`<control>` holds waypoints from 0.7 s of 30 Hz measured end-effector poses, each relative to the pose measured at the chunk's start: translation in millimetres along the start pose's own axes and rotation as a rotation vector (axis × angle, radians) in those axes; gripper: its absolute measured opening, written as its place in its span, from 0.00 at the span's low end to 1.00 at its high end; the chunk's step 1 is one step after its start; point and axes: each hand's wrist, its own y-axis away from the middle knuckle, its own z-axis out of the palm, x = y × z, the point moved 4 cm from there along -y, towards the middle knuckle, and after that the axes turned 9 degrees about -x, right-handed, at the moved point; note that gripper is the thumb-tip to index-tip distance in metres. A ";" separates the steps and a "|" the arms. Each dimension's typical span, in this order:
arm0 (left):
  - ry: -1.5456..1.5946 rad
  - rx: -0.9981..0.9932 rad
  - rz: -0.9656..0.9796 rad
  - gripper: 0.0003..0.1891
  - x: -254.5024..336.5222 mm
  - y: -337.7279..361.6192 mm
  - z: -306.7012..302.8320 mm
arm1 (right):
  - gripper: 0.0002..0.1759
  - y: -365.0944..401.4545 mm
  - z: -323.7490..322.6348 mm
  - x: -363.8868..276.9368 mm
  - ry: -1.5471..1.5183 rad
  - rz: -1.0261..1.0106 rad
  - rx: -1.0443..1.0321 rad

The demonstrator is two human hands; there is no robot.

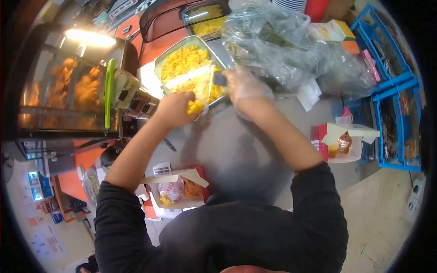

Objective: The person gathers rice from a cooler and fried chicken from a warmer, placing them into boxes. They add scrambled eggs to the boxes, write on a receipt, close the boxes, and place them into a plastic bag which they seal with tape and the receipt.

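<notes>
Head view: your left hand (176, 108) grips a clear bag (195, 107), gloved right hand (244, 87) a dark-handled utensil (219, 78) — likely scooping; next, bag mouth needs holding open.

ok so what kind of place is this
Most likely a fast-food kitchen or takeaway counter: golden fried food sits in a lit display cabinet, a tray holds yellow food, and an open red-and-white box has a fried piece inside.
</notes>
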 end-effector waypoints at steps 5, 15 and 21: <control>-0.038 -0.164 -0.061 0.12 0.3 1.3 25.7 | 0.15 -28.0 16.1 -38.6 0.365 0.149 -0.405; -0.155 -0.082 -0.066 0.14 1.4 18.1 4.9 | 0.19 -65.1 29.0 -22.7 0.544 0.062 -0.497; 0.348 0.207 -0.179 0.10 15.3 177.0 -93.6 | 0.28 -82.0 28.2 17.6 -0.140 0.038 -0.488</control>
